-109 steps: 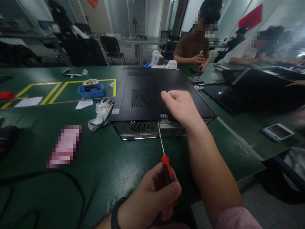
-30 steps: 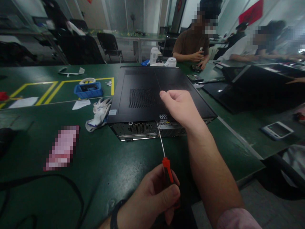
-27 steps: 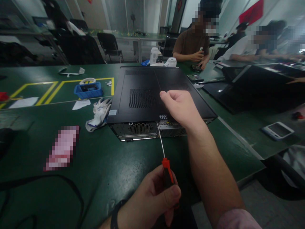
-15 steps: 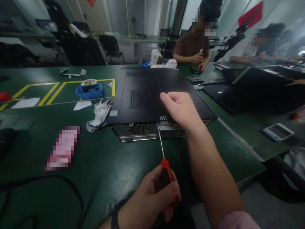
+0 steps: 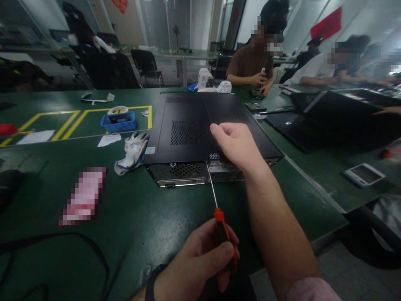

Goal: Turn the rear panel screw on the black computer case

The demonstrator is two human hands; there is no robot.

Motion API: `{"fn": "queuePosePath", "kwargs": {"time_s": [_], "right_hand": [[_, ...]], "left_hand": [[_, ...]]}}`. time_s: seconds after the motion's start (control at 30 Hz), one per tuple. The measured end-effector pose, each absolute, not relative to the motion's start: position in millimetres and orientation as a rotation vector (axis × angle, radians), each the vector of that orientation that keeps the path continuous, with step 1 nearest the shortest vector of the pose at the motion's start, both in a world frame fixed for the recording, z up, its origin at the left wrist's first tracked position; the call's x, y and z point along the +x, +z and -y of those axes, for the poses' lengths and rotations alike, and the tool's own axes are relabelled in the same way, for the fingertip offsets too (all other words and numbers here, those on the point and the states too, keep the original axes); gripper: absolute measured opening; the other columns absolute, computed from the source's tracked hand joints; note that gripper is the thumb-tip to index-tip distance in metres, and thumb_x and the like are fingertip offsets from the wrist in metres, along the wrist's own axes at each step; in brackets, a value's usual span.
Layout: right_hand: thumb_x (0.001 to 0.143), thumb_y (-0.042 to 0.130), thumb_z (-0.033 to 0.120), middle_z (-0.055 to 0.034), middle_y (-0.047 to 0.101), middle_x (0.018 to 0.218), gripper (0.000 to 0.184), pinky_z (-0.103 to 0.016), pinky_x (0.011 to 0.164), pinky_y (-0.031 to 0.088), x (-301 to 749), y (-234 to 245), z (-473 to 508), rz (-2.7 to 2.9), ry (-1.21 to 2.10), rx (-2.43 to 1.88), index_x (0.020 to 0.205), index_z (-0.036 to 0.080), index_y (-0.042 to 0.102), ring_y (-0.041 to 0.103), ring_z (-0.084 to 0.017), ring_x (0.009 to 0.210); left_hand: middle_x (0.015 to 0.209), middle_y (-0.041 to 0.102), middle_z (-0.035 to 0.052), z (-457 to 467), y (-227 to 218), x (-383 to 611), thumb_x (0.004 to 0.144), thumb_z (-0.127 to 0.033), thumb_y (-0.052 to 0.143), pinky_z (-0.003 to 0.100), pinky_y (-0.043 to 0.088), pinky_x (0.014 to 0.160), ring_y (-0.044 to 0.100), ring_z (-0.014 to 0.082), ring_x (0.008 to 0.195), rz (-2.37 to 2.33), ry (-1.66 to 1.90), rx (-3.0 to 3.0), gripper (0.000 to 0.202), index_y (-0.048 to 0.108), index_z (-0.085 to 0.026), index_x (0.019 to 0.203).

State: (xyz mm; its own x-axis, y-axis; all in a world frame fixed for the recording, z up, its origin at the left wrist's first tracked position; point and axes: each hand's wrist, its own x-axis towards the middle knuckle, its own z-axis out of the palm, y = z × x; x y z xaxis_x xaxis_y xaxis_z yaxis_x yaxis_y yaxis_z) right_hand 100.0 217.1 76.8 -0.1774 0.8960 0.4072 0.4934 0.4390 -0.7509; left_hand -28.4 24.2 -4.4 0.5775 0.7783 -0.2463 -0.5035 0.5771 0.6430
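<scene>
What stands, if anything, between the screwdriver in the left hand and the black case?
Nothing visible does. The left hand holds the screwdriver, whose shaft runs straight to the near side of the black case. The right hand is over the top, beside that line.

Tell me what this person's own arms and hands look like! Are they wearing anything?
Both hands are bare. The left hand has a dark wristband around its wrist. The right hand has no band on its wrist, and that arm is bare up to a pink sleeve at the picture's bottom edge.
</scene>
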Motion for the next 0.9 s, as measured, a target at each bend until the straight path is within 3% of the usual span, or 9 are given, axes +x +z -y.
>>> {"fn": "queuePosePath", "kwargs": {"time_s": [0.3,0.6,0.9], "right_hand": [[0.097,0.057,0.048,0.0046,0.034,0.056,0.051,-0.030,0.057,0.022,100.2,76.8,-216.7,1.819,0.590,-1.183,0.056,0.024,0.037,0.032,-0.011,0.058],[0.097,0.058,0.049,0.0049,0.034,0.056,0.053,-0.030,0.057,0.021,101.3,75.4,-217.8,1.820,0.580,-1.176,0.056,0.024,0.036,0.031,-0.011,0.057],[0.097,0.059,0.049,0.0056,0.032,0.057,0.053,-0.030,0.057,0.021,101.1,76.1,-217.4,1.814,0.586,-1.170,0.056,0.024,0.036,0.030,-0.010,0.057]], "left_hand": [[0.075,0.055,-0.0054,-23.0,-5.2,-24.6,0.083,-0.057,0.085,0.013,0.038,0.042,0.043,0.0012,0.048,-0.580,0.804,0.589,0.049,0.058,-0.019,0.096],[0.074,0.067,-0.0011,-20.4,-5.6,-25.2,0.089,-0.063,0.074,0.015,0.036,0.041,0.044,0.0028,0.042,-0.603,0.806,0.564,0.048,0.057,-0.019,0.101],[0.085,0.067,0.0040,-22.1,-1.7,-29.0,0.083,-0.052,0.085,0.016,0.046,0.050,0.055,0.0064,0.059,-0.523,0.806,0.505,0.048,0.069,-0.014,0.107]]}}
